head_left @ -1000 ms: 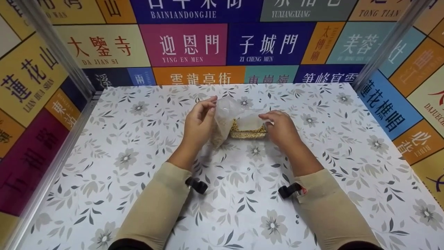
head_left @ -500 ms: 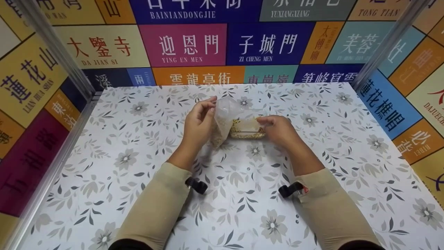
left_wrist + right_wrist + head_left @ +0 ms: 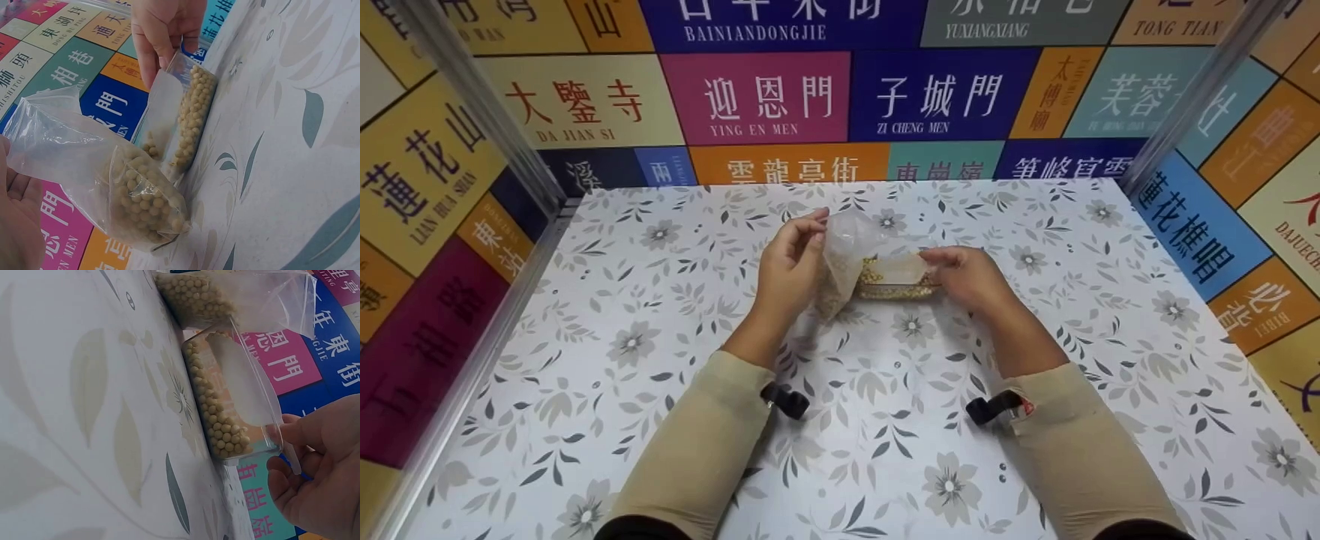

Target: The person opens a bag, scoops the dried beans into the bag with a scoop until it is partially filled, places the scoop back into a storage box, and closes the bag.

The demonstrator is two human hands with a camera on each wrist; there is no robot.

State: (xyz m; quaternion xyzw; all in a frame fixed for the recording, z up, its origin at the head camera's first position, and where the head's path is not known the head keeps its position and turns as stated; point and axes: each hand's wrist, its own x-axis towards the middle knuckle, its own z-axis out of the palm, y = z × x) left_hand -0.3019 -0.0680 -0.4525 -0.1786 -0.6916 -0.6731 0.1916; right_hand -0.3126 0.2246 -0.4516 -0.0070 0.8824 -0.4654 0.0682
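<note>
My left hand (image 3: 791, 259) grips the upper edge of a clear plastic bag (image 3: 844, 259), which stands on the table with soybeans (image 3: 143, 208) in its lower part. Right beside the bag, a clear rectangular box (image 3: 264, 391) holds a layer of soybeans (image 3: 211, 405). Inside this box a thin white scraper-like piece (image 3: 239, 382) lies tilted over the beans; its exact kind is unclear. My right hand (image 3: 971, 277) pinches the end of that piece between thumb and fingers at the box's right end. In the left wrist view, a few beans (image 3: 151, 145) show beside the white piece.
A white tablecloth (image 3: 885, 420) with grey leaves and flowers covers the table. Colourful panels (image 3: 776, 97) with printed characters stand behind it and at both sides. Metal posts (image 3: 1200, 97) rise at the back corners.
My right hand dipped the white piece lower into the box and slightly left, then shifted a little back to the right. The left hand and the bag stay in place.
</note>
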